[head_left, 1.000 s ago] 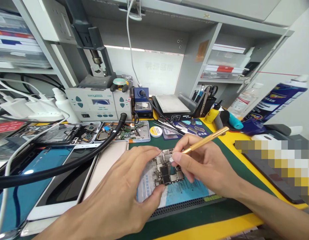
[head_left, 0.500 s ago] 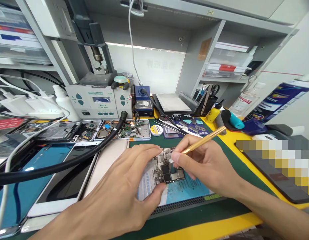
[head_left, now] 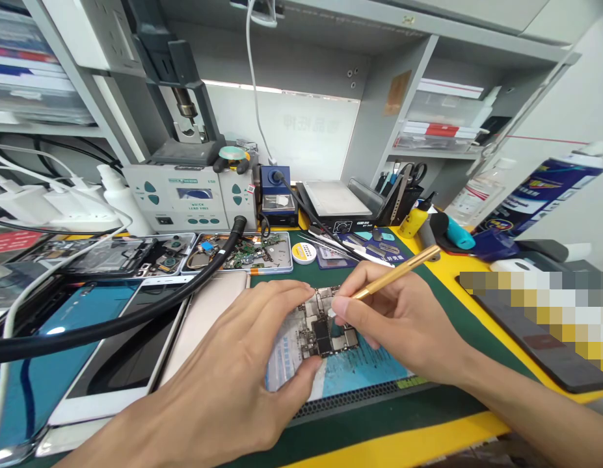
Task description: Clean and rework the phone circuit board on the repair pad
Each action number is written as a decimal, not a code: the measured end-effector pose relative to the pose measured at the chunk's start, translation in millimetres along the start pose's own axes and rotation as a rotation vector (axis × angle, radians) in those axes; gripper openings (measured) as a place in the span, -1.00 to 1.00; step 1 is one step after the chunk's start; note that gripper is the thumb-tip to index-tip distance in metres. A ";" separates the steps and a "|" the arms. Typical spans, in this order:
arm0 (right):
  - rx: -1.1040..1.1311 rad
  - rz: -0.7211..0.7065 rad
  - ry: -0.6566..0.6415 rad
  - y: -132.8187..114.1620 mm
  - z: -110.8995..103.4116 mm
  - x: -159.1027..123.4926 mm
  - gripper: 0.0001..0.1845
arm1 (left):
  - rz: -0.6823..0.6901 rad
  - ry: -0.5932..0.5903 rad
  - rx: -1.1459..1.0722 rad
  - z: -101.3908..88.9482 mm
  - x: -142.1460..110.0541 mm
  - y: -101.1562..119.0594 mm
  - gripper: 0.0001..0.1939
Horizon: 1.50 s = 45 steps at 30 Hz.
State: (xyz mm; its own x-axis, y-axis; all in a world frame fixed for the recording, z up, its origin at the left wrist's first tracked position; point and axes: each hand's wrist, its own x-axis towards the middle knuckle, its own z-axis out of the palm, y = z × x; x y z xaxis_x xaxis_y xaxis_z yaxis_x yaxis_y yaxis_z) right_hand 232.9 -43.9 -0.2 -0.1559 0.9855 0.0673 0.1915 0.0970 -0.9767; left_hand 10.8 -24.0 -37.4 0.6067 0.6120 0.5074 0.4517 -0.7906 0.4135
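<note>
A phone circuit board [head_left: 323, 335] with dark and silvery parts lies on a blue and white sheet [head_left: 340, 381]. My left hand [head_left: 237, 351] grips its left side, fingertips at the far edge and thumb at the near edge. Pinched in my right hand [head_left: 403, 318] is a slim gold-coloured pen-like tool [head_left: 399, 272], slanting up to the right. Its lower end points down at the right part of the board. The fingers cover much of that end, so I cannot make out what kind of tip it has.
Phones [head_left: 128, 338] lie at left, crossed by a thick black hose [head_left: 174, 292]. A tray of small parts [head_left: 276, 250], a round yellow-white tin [head_left: 304, 253] and a grey soldering station [head_left: 194, 195] stand behind. At right are a yellow bottle [head_left: 415, 220] and a dark tablet-like slab [head_left: 535, 344].
The whole view has shifted very slightly. Both hands keep the same hold on the board and the gold tool, with hardly any visible movement.
</note>
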 end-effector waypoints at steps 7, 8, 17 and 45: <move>-0.026 -0.023 -0.013 1.7 -1.2 -1.8 -0.82 | -0.006 -0.001 -0.005 0.6 0.5 0.6 -0.43; -0.029 -0.028 -0.013 2.0 -1.3 -2.5 -0.81 | -0.008 -0.001 -0.006 0.8 0.6 0.6 -0.43; -0.021 -0.014 0.009 1.6 -1.5 -0.3 -0.79 | -0.013 0.001 -0.002 0.4 0.7 1.0 -0.44; -0.047 -0.011 0.088 2.4 -3.2 -3.6 -0.70 | -0.009 -0.006 0.003 0.6 0.4 0.8 -0.41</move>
State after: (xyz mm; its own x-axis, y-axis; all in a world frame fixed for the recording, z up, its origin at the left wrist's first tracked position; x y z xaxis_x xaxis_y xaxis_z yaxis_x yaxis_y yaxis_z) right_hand 237.0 -46.8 -2.1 -0.0723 0.9926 0.0973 0.2355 0.1118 -0.9654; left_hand 11.8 -24.4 -37.4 0.6064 0.6187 0.4996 0.4588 -0.7853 0.4156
